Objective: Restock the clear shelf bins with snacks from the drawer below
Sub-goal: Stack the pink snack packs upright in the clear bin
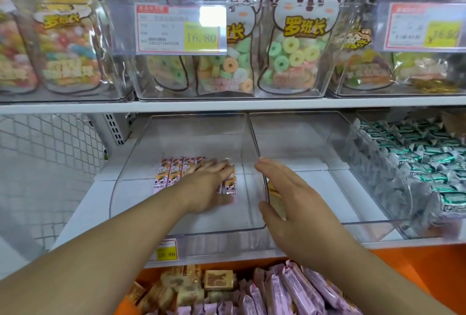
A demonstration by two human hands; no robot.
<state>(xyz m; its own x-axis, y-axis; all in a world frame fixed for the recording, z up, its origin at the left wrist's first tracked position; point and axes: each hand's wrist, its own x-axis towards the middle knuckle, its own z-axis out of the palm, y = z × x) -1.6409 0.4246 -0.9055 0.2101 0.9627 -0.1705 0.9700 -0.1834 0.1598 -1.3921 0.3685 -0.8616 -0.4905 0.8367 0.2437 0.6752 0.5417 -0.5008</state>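
Left hand (210, 183) reaches forward into the clear bin (176, 229) on the lower shelf (83, 203), palm down, fingers spread flat on a row of pink snack bars (168, 172) lying side by side on the bin floor; pressing, not gripping. Some bars stick out beyond and left of the hand, one shows at its right edge.

Right hand (285, 203) is held edge-up, fingers together and straight, open, thumb low, at the right wall of that bin, touching or just beside it, cannot tell. Holds nothing.

Right of the right hand: second clear bin (365, 222), a yellowish packet (273, 192) half hidden behind the hand. Further right, a bin piled with green-and-silver wrapped candies (416, 160).

Above both hands, upper-shelf bins hold koala-print bags of ring gummies (293, 62) behind a price tag (180, 28).

Below the wrists, the orange drawer (398, 261) holds purple wrapped bars (290, 292) on the right, tan square packets (218, 280) on the left.
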